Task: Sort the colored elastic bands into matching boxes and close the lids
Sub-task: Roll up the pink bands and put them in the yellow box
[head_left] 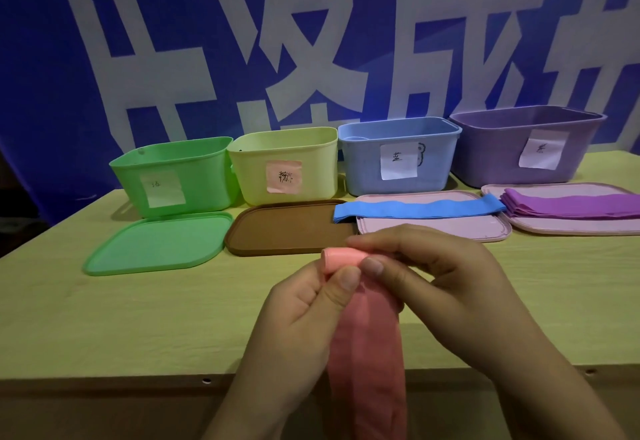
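Observation:
A pink elastic band (367, 353) hangs over the table's near edge, its top end rolled up. My left hand (298, 322) and my right hand (440, 283) both pinch that rolled end between thumb and fingers. Behind stand open boxes in a row: green (173, 180), yellow with a pink label (284, 169), blue (398, 159) and purple (519, 148). A folded blue band (415, 209) lies across a pink lid (450, 228). Folded purple bands (571, 205) lie on the far right pink lid (554, 226).
A green lid (156, 245) and a brown lid (287, 231) lie flat in front of the left boxes. The wooden table (138, 318) ends close to me. A blue banner with white characters (311, 41) hangs behind the boxes.

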### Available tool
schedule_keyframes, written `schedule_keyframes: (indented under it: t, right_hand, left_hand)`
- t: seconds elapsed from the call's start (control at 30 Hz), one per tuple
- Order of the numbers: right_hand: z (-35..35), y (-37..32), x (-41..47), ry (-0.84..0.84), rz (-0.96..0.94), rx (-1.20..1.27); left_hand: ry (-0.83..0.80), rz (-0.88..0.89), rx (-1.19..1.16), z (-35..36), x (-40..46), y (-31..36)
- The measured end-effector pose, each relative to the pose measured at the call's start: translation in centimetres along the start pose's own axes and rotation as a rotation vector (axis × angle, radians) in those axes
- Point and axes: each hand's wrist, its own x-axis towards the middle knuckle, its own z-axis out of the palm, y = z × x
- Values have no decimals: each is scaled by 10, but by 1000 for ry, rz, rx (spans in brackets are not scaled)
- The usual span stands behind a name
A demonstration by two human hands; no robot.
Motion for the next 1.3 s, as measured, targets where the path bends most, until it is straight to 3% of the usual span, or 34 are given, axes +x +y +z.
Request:
schedule_keyframes:
  t: [0.1, 0.23, 0.43, 0.6, 0.9, 1.17, 1.3]
  right_hand:
    - [-1, -3, 2, 27, -36, -1]
    - [-3, -3, 6, 38, -51, -2]
    - [-2, -3, 5, 12, 19, 134]
    - [-8, -3, 7, -13, 40, 127]
    - [6, 3, 6, 182, -126, -66]
    - [16, 5, 3, 316, -236, -181]
    - [16, 6, 2, 333, -273, -234]
  left_hand:
    - [-18, -61, -151, -3, 2, -2]
    - [-39, -74, -186, -6, 7, -1]
    - [-150, -157, -327, -12, 11, -1]
    - [-43, -168, -201, -11, 12, -6]
    - [172, -8, 48, 6, 2, -6]
    - [131, 146, 187, 7, 1, -10]
    - [116, 110, 57, 6, 3, -13]
